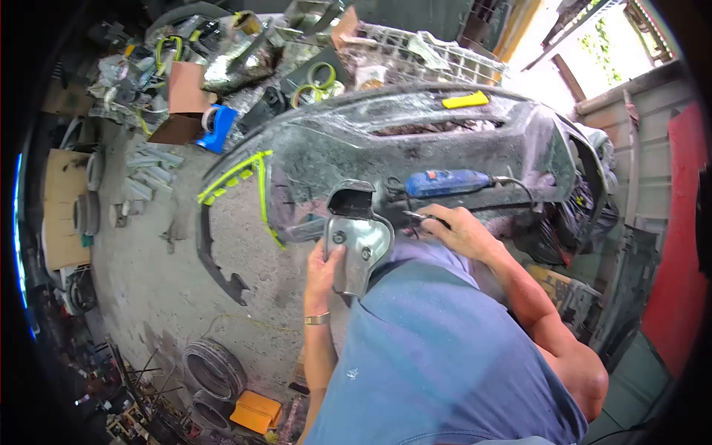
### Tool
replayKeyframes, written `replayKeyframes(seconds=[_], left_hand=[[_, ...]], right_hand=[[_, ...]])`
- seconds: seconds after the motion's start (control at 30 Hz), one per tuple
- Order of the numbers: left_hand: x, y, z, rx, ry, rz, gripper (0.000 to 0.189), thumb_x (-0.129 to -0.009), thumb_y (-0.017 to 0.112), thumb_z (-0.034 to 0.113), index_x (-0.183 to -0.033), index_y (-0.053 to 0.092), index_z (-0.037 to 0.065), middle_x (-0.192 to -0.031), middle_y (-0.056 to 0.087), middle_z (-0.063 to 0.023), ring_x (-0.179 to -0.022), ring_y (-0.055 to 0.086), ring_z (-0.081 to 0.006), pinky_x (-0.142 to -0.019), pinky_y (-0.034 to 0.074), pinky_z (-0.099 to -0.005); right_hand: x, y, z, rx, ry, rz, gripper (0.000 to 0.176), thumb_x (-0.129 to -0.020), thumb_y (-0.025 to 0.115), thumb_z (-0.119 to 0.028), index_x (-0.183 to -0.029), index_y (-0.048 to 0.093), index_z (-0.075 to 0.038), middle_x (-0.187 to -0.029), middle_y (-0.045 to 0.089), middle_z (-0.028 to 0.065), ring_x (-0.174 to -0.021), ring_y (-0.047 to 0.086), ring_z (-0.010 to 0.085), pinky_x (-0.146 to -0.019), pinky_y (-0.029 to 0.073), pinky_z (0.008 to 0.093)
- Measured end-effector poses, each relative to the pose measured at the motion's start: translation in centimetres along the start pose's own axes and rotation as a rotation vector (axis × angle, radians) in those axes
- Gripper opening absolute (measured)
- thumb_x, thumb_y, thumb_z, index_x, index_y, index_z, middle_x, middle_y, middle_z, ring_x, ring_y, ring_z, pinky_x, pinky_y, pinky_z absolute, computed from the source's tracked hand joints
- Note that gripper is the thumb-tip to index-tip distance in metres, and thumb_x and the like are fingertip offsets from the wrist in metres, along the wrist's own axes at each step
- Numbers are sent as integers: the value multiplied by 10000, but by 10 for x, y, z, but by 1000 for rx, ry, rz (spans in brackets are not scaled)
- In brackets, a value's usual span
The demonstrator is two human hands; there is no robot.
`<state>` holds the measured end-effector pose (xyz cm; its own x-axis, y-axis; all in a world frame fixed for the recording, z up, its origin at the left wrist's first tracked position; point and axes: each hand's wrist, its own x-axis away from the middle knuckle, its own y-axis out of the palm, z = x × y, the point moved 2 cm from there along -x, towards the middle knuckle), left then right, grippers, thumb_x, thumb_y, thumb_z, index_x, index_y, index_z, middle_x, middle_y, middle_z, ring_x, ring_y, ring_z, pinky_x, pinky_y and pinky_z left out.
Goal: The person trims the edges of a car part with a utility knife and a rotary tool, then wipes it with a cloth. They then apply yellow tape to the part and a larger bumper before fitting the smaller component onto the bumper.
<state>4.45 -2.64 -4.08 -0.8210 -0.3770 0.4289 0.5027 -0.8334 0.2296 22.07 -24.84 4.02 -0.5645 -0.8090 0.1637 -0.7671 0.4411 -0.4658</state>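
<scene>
My left hand (322, 273) grips a shiny grey moulded part (360, 243) by its left edge, thumb on its face. The part has a hollow dark top and two round fasteners on its front. My right hand (461, 231) is closed around a small dark tool with a thin metal tip (420, 216), pointing left toward the grey part but apart from it; its exact kind I cannot make out. Just beyond both hands stands a dusty grey car bumper (326, 157). A blue corded power tool (447, 183) lies along it, behind my right hand.
Yellow-green tape (261, 194) marks the bumper's left end, and a yellow piece (466, 100) sits on top. Behind are cluttered parts and a blue tape dispenser (217, 129). Tyre-like rings (213, 368) and an orange object (255, 411) lie on the floor. A red panel (684, 237) stands at right.
</scene>
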Motion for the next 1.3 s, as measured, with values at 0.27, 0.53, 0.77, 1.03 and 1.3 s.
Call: replayKeyframes(seconds=[0.27, 0.53, 0.77, 1.03, 1.3], left_hand=[[-16, -30, -21, 686, -147, -53, 532, -931, 354, 499, -1178, 470, 42, -678, 469, -73, -480, 452, -166, -416, 404, -274], [0, -22, 5, 827, -53, -160, 389, -964, 370, 353, -1184, 472, 49, -667, 441, -55, -511, 451, -135, -409, 377, -241], [0, -16, 16, 472, 63, 57, 296, -889, 536, 113, -1170, 492, 34, -883, 629, -117, -655, 617, -189, -570, 521, -294], [0, 8, 41, 185, 315, 303, 500, -760, 477, -10, -1261, 471, 3, -1106, 580, -65, -960, 560, -147, -834, 453, -264], [-1, 16, 53, 94, 306, 278, 575, -745, 422, -27, -1319, 420, -25, -1105, 565, -79, -937, 552, -133, -825, 445, -253]], right_hand=[[-6, -5, 6, -104, 84, 185, 198, -939, 510, -176, -1039, 575, -18, -629, 522, 166, -535, 478, 210, -553, 406, 345], [-5, 3, 3, -113, 64, 140, 176, -932, 522, -150, -1027, 568, -10, -632, 521, 142, -549, 458, 191, -570, 406, 320], [-3, 7, 1, -101, 115, 124, 180, -926, 530, -173, -1033, 541, -28, -715, 564, 192, -617, 537, 283, -625, 430, 358], [-1, 17, -16, -69, -3, 64, 223, -880, 604, -169, -1063, 594, -42, -835, 633, 170, -757, 629, 290, -698, 480, 343], [-7, 22, -43, 124, -161, -51, 236, -855, 622, -156, -1059, 618, -37, -950, 656, 157, -836, 632, 327, -745, 495, 360]])
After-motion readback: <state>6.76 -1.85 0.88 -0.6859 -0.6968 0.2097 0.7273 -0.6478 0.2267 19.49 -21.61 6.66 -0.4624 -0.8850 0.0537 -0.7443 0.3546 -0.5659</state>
